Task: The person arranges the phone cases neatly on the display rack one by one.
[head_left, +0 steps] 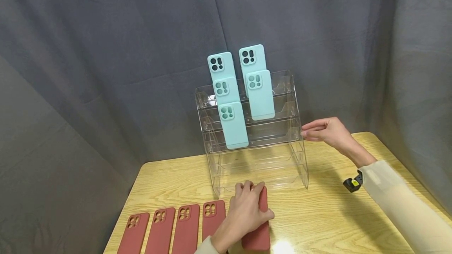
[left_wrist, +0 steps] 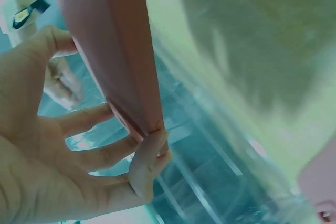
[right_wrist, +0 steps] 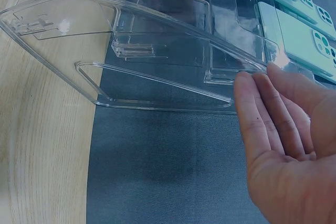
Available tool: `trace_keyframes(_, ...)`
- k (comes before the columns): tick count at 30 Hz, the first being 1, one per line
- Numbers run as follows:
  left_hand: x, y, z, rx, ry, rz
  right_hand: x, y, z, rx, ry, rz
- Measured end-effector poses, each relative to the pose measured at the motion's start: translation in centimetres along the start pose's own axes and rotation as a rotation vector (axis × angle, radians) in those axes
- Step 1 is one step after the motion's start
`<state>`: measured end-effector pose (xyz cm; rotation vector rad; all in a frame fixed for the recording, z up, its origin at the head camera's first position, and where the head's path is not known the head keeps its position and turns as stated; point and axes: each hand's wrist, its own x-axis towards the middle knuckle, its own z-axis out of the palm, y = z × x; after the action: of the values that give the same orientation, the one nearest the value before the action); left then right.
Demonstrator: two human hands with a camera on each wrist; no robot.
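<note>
My left hand [head_left: 245, 209] grips a dark red phone case [head_left: 259, 238] by its edges, thumb on one side and fingers on the other. In the left wrist view, this case [left_wrist: 113, 40] shows edge-on, with fingertips at its end. A clear tiered acrylic display stand [head_left: 272, 141] rises behind it. At the stand's right side, my right hand [head_left: 333, 134] has its fingers nearly straight, with the tips at the side panel's edge; contact is hard to tell. Mint phone cases stand on the upper tiers: three in the left column, such as the lowest [head_left: 234, 128], and two on the right [head_left: 261, 97].
Several more dark red cases [head_left: 187, 226] lie in a row on the wooden table [head_left: 328, 199], left of my left hand. Grey curtains [head_left: 141, 69] hang behind and on both sides. A black strap with a yellow-faced device [head_left: 353, 183] is at my right wrist.
</note>
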<state>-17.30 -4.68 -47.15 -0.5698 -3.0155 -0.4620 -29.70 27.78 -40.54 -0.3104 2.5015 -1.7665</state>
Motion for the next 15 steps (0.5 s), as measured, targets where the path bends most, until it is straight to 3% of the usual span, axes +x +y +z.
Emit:
trace_keyframes(8,1.7,1.9,-2.7,0.010,0.221,0.066,-0.1,0.0,0.0,-0.007,0.004,-0.003)
trace_keyframes(15,4.3,3.2,-5.6,0.003,0.413,0.107,0.1,0.0,0.1,0.002,0.009,0.006)
